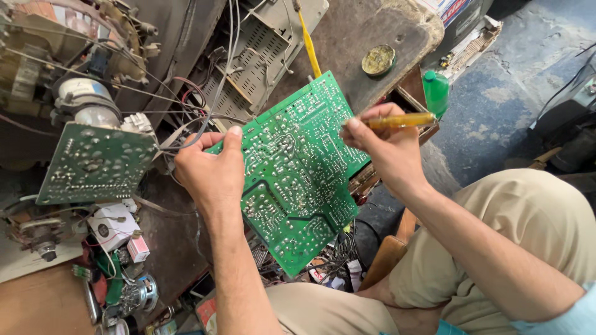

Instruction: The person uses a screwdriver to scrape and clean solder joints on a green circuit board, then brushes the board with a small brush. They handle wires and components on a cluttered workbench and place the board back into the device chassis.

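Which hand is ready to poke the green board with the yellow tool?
Probably the right hand: it already holds the yellow tool beside the green board. The left hand is busy gripping the board's edge.

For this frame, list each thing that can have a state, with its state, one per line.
Large green circuit board: lifted, tilted, solder side towards the camera.
Left hand: gripping the board's left edge.
Right hand: at the board's right edge, holding a tool.
Amber-handled tool: held roughly level; tip hidden.
Smaller green circuit board: solder side showing, wires attached.
Round tin: open, on the dark bench top.
Green plastic bottle: upright, capped.
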A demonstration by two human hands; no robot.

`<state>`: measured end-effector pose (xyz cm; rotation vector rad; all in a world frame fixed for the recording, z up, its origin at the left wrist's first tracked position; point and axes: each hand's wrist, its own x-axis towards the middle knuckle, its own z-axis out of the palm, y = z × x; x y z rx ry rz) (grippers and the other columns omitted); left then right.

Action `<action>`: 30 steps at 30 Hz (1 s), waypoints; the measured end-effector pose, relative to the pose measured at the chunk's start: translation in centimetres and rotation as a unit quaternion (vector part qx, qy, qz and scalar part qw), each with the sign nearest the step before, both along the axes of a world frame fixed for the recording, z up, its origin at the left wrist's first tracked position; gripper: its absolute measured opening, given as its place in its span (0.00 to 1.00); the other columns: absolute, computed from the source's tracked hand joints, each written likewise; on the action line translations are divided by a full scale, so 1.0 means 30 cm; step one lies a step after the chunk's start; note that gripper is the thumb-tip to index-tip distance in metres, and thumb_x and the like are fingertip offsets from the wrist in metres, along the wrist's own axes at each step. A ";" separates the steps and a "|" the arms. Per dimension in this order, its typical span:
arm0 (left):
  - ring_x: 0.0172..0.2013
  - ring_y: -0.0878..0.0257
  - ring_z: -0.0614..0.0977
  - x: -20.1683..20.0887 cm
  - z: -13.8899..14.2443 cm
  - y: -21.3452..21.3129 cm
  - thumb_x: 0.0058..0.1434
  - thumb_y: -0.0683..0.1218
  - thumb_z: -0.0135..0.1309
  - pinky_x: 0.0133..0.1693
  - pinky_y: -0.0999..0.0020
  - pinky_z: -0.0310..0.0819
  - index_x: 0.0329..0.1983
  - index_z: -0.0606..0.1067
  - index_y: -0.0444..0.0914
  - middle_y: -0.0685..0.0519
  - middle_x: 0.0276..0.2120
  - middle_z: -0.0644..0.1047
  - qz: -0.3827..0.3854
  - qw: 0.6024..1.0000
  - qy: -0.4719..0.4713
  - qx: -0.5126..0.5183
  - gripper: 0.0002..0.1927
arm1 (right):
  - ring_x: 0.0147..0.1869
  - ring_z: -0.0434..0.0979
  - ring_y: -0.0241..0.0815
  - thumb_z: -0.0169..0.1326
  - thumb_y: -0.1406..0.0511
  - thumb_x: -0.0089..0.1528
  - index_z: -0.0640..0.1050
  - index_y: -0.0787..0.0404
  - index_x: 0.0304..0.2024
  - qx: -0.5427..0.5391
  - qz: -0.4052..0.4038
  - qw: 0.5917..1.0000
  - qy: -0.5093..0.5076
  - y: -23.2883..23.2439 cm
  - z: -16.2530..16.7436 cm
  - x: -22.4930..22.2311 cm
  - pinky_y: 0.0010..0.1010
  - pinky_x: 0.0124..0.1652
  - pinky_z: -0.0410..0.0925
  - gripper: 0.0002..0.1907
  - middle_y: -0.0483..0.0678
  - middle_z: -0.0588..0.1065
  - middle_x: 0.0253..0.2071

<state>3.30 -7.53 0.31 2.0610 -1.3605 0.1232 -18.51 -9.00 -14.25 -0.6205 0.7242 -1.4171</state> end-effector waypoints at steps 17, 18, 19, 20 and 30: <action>0.29 0.62 0.80 0.068 -0.014 -0.051 0.53 0.47 0.71 0.38 0.65 0.75 0.27 0.78 0.34 0.51 0.27 0.80 -0.003 0.999 0.039 0.006 0.14 | 0.41 0.83 0.36 0.56 0.67 0.68 0.76 0.67 0.48 -0.006 0.070 0.997 0.015 -0.042 -0.021 -0.007 0.30 0.43 0.79 0.09 0.48 0.80 0.39; 0.29 0.62 0.80 0.070 -0.015 -0.050 0.53 0.47 0.71 0.38 0.65 0.75 0.27 0.78 0.34 0.52 0.27 0.80 -0.007 0.999 0.035 0.004 0.14 | 0.41 0.83 0.36 0.55 0.66 0.69 0.76 0.67 0.48 -0.009 0.064 0.996 0.056 -0.048 -0.011 -0.022 0.30 0.42 0.79 0.09 0.48 0.80 0.38; 0.29 0.63 0.79 0.073 -0.016 -0.050 0.53 0.47 0.71 0.38 0.65 0.75 0.27 0.78 0.34 0.52 0.26 0.80 -0.013 0.999 0.032 0.004 0.14 | 0.41 0.83 0.35 0.54 0.64 0.70 0.76 0.66 0.48 -0.012 0.059 0.994 0.096 -0.050 0.001 -0.040 0.29 0.41 0.80 0.10 0.48 0.80 0.38; 0.29 0.63 0.79 0.077 -0.016 -0.049 0.54 0.46 0.71 0.38 0.65 0.74 0.27 0.79 0.34 0.52 0.26 0.80 -0.019 0.999 0.029 0.003 0.13 | 0.41 0.82 0.37 0.53 0.64 0.71 0.76 0.66 0.49 -0.046 0.045 0.984 0.164 -0.050 0.012 -0.060 0.30 0.42 0.79 0.11 0.48 0.80 0.38; 0.27 0.69 0.74 0.116 -0.031 -0.043 0.55 0.44 0.70 0.32 0.72 0.70 0.29 0.77 0.34 0.57 0.26 0.78 0.011 0.977 0.211 0.007 0.12 | 0.46 0.75 0.61 0.67 0.56 0.53 0.70 0.65 0.40 -0.260 0.094 0.795 0.540 0.048 -0.013 -0.118 0.48 0.47 0.67 0.25 0.57 0.75 0.38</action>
